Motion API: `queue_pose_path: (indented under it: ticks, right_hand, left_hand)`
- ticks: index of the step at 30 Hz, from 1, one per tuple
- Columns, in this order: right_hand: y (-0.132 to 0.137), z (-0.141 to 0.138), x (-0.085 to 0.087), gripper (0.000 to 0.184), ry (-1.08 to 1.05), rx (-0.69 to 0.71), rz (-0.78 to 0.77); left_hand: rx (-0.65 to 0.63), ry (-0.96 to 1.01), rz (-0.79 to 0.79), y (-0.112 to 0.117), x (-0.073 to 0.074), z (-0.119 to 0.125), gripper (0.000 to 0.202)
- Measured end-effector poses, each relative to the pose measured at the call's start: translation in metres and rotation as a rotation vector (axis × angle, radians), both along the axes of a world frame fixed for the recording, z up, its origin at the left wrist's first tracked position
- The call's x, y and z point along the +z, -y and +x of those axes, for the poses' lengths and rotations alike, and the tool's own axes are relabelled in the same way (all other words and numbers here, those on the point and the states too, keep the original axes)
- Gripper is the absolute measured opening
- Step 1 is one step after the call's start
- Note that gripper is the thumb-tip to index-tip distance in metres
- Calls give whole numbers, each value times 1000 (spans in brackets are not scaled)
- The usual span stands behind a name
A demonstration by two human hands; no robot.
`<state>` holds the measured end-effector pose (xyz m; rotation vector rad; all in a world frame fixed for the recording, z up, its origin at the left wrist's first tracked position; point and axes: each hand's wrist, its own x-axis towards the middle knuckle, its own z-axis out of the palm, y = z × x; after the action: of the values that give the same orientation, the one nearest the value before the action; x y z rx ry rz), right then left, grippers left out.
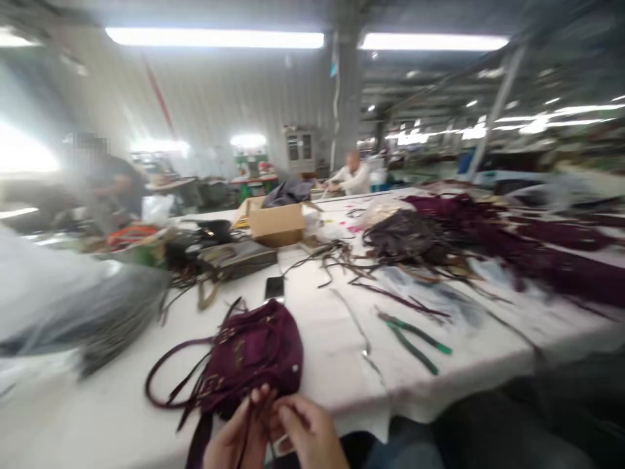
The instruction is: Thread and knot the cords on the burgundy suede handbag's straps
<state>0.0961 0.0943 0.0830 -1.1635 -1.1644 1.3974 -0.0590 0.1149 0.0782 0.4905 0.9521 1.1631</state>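
Observation:
A burgundy handbag (258,348) lies on the white-covered table, with its rolled handle (168,352) looped out to the left and buckled straps across its front. At the bag's near side, my left hand (239,433) is closed on a thin dark strap (245,430). Close beside it, my right hand (310,430) is closed in a pinch, its fingertips almost meeting those of the left. Blur hides what the right fingertips hold. A wider dark strap (199,443) hangs down left of my left hand.
Green-handled pliers (413,339) lie to the right, near a thin cord (359,326). Beyond the bag are a phone (274,288), a cardboard box (277,225) and loose straps. Burgundy pieces (537,254) cover the right side; plastic-wrapped goods (97,306) fill the left. Two people work farther back.

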Motion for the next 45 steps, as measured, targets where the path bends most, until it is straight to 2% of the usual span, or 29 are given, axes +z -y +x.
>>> queue_pose_path:
  ticks: [1, 3, 6, 9, 16, 26, 29, 31, 35, 38, 40, 45]
  right_hand:
    - [2, -18, -9, 59, -57, 58, -43]
    - [7, -30, -19, 67, -117, 95, -99]
    - [9, -22, -18, 65, -99, 90, -92]
    - [10, -18, -10, 62, -85, 80, -87]
    - [16, -32, 2, 51, -133, 97, -97]
    - [18, -30, 7, 22, 160, 43, 62]
    - [18, -32, 4, 16, 207, 57, 116]
    - [19, -32, 3, 14, 218, 60, 136]
    - [19, -27, 4, 20, 93, 108, 91]
    - [16, -20, 6, 25, -91, 239, 22]
    - [15, -17, 8, 28, -153, 293, 37]
    - [13, -16, 10, 26, -140, 224, 82]
  left_hand:
    - [65, 55, -45, 4, -3, -16, 19]
    - [140, 265, -115, 11, -10, -29, 19]
    - [166, 519, -144, 16, -14, -23, 20]
    - [163, 572, -160, 19, -9, -17, 20]
    - [173, 427, -250, 23, 1, -23, 15]
    - [203, 426, -187, 37, -7, -34, 18]
    - [184, 322, -135, 41, 0, -36, 19]
    - [124, 255, -80, 42, 8, -36, 19]
    - [34, 252, -18, 42, 19, -35, 20]
    - [62, 258, -49, 42, 16, -34, 20]
    - [77, 259, -41, 42, 12, -33, 20]
    - [64, 202, 97, 43, 8, -31, 23]
